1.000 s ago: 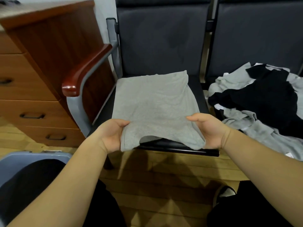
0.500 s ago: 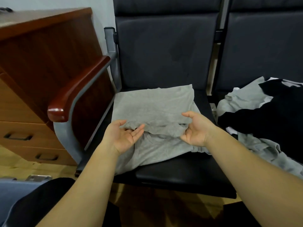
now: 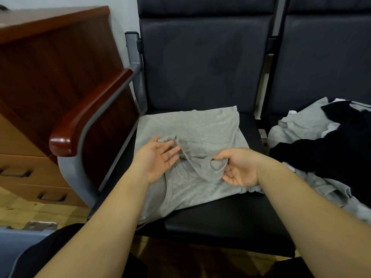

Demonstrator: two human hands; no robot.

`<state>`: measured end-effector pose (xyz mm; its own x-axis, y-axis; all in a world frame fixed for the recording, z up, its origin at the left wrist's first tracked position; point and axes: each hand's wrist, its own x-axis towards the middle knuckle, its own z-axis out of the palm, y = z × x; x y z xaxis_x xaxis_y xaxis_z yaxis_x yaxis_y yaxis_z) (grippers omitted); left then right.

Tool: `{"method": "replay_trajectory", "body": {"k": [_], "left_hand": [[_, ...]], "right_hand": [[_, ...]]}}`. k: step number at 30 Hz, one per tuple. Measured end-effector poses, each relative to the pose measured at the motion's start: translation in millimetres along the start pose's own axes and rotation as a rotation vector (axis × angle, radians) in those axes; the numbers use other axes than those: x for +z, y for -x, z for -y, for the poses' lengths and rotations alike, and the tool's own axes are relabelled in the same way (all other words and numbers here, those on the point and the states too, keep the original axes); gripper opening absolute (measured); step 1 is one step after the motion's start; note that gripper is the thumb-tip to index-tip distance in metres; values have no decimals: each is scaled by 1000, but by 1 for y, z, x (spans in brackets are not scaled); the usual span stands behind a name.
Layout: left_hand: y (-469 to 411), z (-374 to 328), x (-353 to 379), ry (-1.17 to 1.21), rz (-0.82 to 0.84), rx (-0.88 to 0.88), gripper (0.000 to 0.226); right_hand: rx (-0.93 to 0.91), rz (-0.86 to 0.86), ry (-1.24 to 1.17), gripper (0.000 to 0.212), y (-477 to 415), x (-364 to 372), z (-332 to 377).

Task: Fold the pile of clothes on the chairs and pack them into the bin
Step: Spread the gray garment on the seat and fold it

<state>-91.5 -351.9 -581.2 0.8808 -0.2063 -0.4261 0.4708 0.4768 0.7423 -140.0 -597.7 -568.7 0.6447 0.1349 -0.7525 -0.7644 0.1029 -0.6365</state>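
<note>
A grey T-shirt (image 3: 200,127) lies on the seat of the left black chair (image 3: 220,217), its near part folded back over itself. My left hand (image 3: 156,159) is palm up at the fold's left end, fingers straight, the cloth edge lying across its fingertips. Also palm up, my right hand (image 3: 239,169) pinches the fold's right end between thumb and curled fingers. On the right chair sits the pile of grey and black clothes (image 3: 321,149). A corner of the blue bin (image 3: 12,243) shows at the lower left.
A wooden chest of drawers (image 3: 40,97) stands to the left, close against the chair's red-brown armrest (image 3: 86,115). The chair backs (image 3: 200,67) rise behind the seats. Wooden floor (image 3: 30,213) shows below, with my dark-clothed legs at the bottom edge.
Both hands carried the shirt's near edge up from the seat front and over onto the shirt, making a fold. My left hand's fingers have straightened. The view has moved closer.
</note>
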Motion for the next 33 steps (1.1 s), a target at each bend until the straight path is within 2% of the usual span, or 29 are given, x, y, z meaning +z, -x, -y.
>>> {"method": "replay_trajectory", "body": {"k": [3,5,8,10,12,14,15,16,18,20,22,25,27,29,31,33], "left_hand": [[6,8,2,-381,-35,54,75],[14,15,2,-669,-32,111,71],[23,27,-3,-1064,-3,231,43],[28,34,-10,-1262,8,312,33],[37,38,-15,-1411,-19,373,26],[53,39,-15,-1510,-72,340,30],[63,39,-14,-1568,-91,290,35],[69,39,-14,-1635,-100,227,39],[81,39,-15,-1750,-99,135,42],[87,39,-18,-1802,-105,83,40],[95,38,-21,-1827,-81,46,36],[104,37,-28,-1811,-41,68,35],[105,40,-38,-1802,-55,116,31],[103,43,-50,-1785,-74,187,27],[105,46,-57,-1675,-76,276,27],[110,48,-60,-1477,-85,330,27]], "right_hand": [[24,21,97,27,4,1,1],[-56,79,-119,33,3,4,5],[-277,149,-523,49,0,1,10],[-338,110,-549,53,-3,-2,10],[-367,-45,-408,45,-4,-2,6],[-433,-304,-159,22,-2,-5,-1],[-476,-449,46,13,3,-8,-5],[-518,-562,316,12,8,-13,-8],[-460,-658,816,24,19,-22,-20],[-280,-655,1042,24,29,-26,-31],[-194,-645,1113,26,34,-28,-44],[-306,-664,1122,17,37,-32,-57],[-396,-701,1031,27,41,-35,-68],[-487,-761,955,27,44,-37,-77],[-591,-766,851,19,46,-37,-86],[-676,-725,625,7,46,-39,-91]]}}
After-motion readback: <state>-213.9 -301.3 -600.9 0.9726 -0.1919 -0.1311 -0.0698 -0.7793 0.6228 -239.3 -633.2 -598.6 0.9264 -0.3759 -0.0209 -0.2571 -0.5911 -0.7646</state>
